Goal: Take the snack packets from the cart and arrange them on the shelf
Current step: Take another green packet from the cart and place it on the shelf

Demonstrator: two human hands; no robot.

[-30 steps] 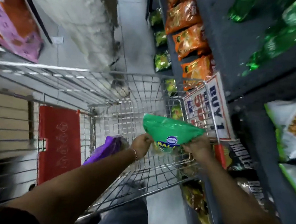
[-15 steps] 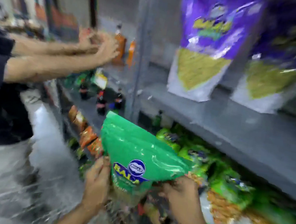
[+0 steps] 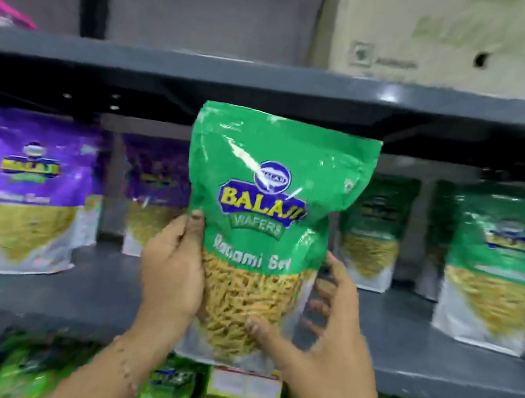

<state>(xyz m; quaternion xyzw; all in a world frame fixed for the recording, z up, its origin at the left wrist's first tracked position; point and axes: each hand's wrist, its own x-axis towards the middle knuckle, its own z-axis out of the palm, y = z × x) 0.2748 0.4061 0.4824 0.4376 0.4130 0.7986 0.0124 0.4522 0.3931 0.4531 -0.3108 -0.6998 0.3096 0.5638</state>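
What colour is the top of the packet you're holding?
Green, on the held packet, gripped by left hand and right hand; head view.

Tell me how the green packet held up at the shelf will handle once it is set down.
The green packet looks glossy, so probably slippery; the left hand and right hand both grip it. Its crinkled top suggests floppy film. Similar green packets stand upright on the shelf, so it likely stands too.

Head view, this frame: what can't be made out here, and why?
- Cart: out of frame.
- Shelf behind the held green Balaji packet: hidden by the packet, so whether that spot is free is unclear.
- Purple packets and green packets: flavour text blurred.
- Right hand fingers behind the packet: partly hidden.
- Price tag: unreadable.
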